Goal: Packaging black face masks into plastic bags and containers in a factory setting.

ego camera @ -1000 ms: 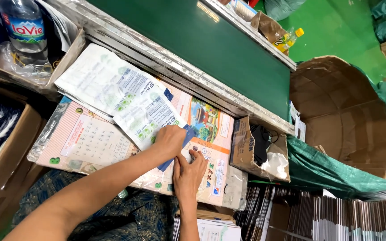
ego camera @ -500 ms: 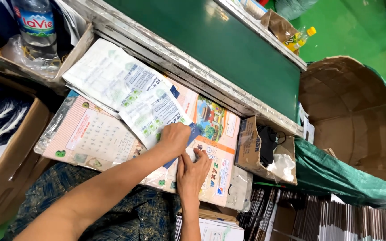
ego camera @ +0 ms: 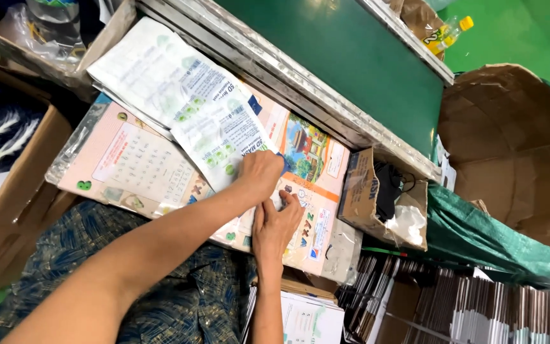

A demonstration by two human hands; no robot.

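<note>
Green conveyor (ego camera: 351, 57) runs behind a stack of posters (ego camera: 141, 165). Left hand (ego camera: 260, 177) presses a mask pack (ego camera: 221, 137) flat, grip empty; right hand (ego camera: 276, 224) pinches the pack's lower corner.

Two flat packets (ego camera: 179, 105) lie overlapping on a stack of printed sheets (ego camera: 135, 169) on the desk. The left hand (ego camera: 261, 175) rests on the nearer packet's right edge, the right hand (ego camera: 276, 223) just below it, touching. A small open carton (ego camera: 361, 191) sits right of the sheets, the conveyor belt (ego camera: 345, 60) behind them.
</note>
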